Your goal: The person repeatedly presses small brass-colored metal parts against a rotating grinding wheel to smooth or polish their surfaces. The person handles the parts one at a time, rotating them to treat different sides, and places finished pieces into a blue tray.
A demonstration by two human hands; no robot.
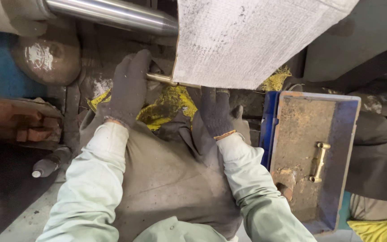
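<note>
Brass rod (161, 79), level, under sheet

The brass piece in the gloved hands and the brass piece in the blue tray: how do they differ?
The brass piece in the hands is held by the left hand and half hidden under a grey sheet; the brass piece in the tray lies loose and fully visible in the blue tray. Both are shiny yellow metal.

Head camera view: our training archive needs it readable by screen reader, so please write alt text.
Two dark-gloved hands, left hand and right hand, hold a brass rod at the edge of a white abrasive belt. To the right, a dirty blue tray holds one brass handle.
</note>
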